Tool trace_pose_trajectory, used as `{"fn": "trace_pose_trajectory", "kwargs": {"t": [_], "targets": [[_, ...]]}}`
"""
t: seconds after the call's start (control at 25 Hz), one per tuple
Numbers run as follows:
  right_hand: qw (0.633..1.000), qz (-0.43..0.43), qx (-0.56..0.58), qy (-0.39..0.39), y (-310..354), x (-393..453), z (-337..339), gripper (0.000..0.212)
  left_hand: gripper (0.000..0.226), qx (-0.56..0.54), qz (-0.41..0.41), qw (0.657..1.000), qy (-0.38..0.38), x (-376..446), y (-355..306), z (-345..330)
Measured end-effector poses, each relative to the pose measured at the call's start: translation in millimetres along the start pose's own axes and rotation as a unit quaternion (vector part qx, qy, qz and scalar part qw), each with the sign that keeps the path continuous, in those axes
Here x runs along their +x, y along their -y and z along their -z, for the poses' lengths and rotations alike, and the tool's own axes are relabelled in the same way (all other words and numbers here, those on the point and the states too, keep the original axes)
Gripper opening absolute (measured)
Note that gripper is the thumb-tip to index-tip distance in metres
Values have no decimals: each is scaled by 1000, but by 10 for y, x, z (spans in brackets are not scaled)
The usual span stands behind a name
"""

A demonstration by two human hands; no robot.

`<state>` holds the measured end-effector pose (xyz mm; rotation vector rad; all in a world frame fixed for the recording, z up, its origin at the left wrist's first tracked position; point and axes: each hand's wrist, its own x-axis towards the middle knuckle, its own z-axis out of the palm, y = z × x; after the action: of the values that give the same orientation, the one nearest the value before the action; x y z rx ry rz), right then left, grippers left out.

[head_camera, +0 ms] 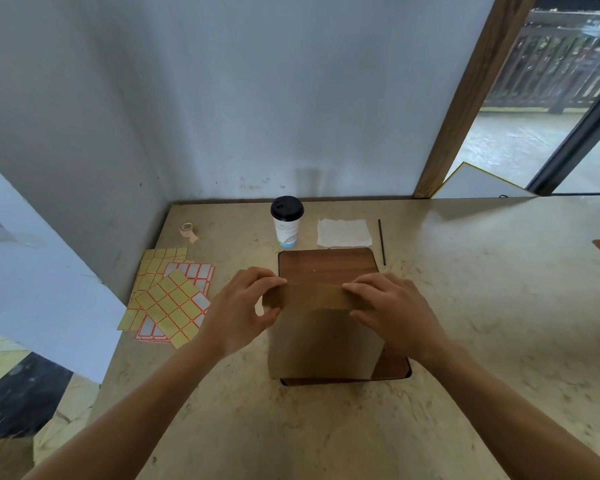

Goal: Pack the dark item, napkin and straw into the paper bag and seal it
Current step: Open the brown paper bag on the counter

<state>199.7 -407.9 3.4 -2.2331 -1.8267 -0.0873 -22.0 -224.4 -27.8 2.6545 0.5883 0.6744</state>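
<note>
Both forearms come in from the bottom corners of the frame and meet at centre. I see the left hand (pixel 245 306) pinched on the left end of the paper bag (pixel 323 336) top edge, thumb below and fingers curled over the folded strip. The right hand (pixel 392 308) grips the right end of the same edge, fingers laid flat across the fold. Neither hand holds anything else.

The bag stands upright at frame centre on a dark wooden board (pixel 326 266), which lies flat on the beige stone-look table (pixel 482 323). The bag covers the near half of the board. I can't tell whether the bag mouth is open or folded shut, and I can't see inside.

Left of the bag, centre-left of frame: a loose stack of sticker sheets (pixel 172 296), yellow and white labels with red borders, overlapping at angles.

Past the board toward the wall, in a row: a paper cup with black lid (pixel 286 221), upright, just beyond the board's far left corner; a white napkin (pixel 344 232) flat, touching or just off the board's far edge; a thin black straw (pixel 381 242) lying flat just right of the napkin. All three are outside the bag. Further left, near the wall corner, a small roll of tape (pixel 188 231).
</note>
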Motion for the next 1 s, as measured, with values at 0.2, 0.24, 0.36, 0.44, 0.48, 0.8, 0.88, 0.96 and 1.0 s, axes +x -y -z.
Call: {"fn": "trace_pose_trajectory", "kwargs": {"t": [0.2, 0.24, 0.36, 0.44, 0.48, 0.8, 0.88, 0.96, 1.0], "targets": [[995, 22, -16, -100, 23, -61, -125, 52, 39, 51, -53, 996, -58, -104, 7, -37], [993, 27, -17, -114, 24, -67, -152, 51, 37, 60, -66, 994, -64, -110, 10, -43], [989, 39, -12, -139, 58, -67, -178, 36, 33, 62, -91, 992, -65, -108, 9, -32], [988, 55, -26, -145, 95, -60, -173, 18, 26, 50, -95, 992, -59, -79, -21, 7], [987, 62, -42, -141, 114, -64, -167, 10, 18, 41, -99, 993, -55, -50, -49, 40], [987, 41, -154, 0, 302, -160, 103, 40, 31, 137, -36, 960, 240, 525, -370, 258], [990, -6, -136, 42, 387, -140, 202, 66, 25, 148, -27, 943, 296, 649, -453, 277], [988, -39, -135, 69, 451, -105, 243, 72, 18, 148, -20, 930, 337, 731, -568, 275], [985, -41, -146, 81, 470, -70, 266, 66, 15, 163, -23, 922, 349, 751, -636, 261]]}}
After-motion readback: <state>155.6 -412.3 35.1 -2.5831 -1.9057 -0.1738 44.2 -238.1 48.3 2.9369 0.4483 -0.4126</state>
